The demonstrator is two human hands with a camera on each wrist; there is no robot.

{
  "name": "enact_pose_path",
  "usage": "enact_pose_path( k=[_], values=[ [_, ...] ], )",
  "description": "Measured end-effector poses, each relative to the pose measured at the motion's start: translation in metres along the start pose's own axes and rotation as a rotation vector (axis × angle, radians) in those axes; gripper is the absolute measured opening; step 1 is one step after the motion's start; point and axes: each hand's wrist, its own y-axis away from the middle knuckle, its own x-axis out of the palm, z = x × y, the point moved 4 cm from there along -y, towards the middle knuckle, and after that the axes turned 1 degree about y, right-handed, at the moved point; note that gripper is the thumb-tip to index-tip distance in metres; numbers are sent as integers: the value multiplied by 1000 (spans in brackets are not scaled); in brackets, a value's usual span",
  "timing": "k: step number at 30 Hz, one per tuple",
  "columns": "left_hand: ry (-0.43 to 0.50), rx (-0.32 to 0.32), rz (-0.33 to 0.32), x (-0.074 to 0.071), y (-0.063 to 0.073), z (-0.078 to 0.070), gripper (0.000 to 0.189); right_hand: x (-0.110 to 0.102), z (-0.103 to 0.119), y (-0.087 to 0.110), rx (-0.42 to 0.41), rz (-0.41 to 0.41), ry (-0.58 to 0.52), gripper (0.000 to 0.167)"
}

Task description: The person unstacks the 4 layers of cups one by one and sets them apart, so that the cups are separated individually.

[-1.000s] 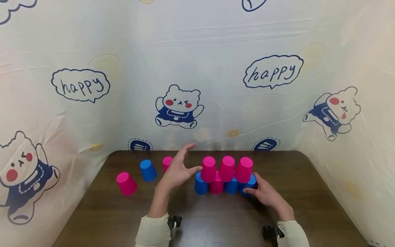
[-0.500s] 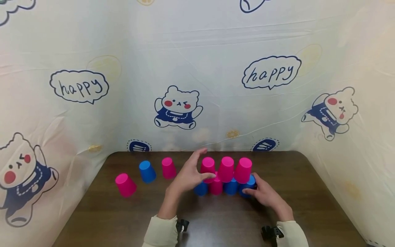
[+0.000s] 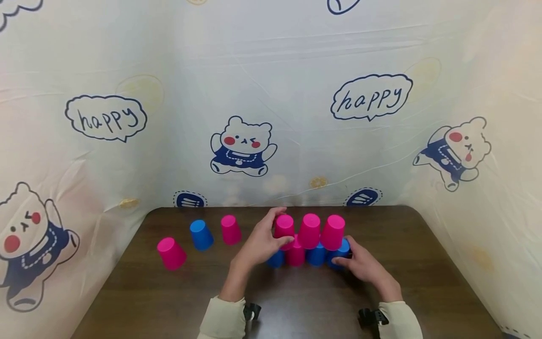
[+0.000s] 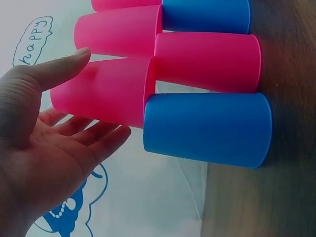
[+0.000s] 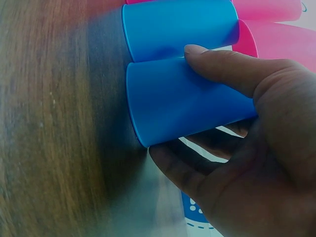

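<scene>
Upside-down plastic cups stand in two tiers on the brown table [image 3: 305, 301]. Three pink cups form the upper tier; blue cups and one pink cup [image 3: 295, 256] make up the lower. My left hand [image 3: 259, 244] holds the upper tier's left pink cup [image 4: 108, 91], thumb in front and fingers behind. Below that cup is a blue cup [image 4: 207, 128]. On the right, my right hand [image 3: 367, 267] grips the end blue cup [image 5: 182, 101] of the lower tier, thumb on the near side. The middle pink cup [image 3: 310, 231] and right pink cup [image 3: 333, 233] sit untouched by either hand.
Left of the tiers stand three separate upside-down cups: a tilted-looking pink cup [image 3: 171, 254], a blue cup [image 3: 201, 235] and another pink cup [image 3: 230, 230]. A printed white curtain [image 3: 296, 94] hangs behind the table and along both sides.
My left hand has moved right, from beside the tiers to around the upper left pink cup. The right hand stays on its blue cup.
</scene>
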Motion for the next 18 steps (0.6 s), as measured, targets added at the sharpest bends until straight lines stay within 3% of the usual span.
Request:
enact_pose_path(
  k=[18],
  values=[
    [10,-12,16,1,-2,3,69,-1,1,1,-1,4,-3,57]
  ],
)
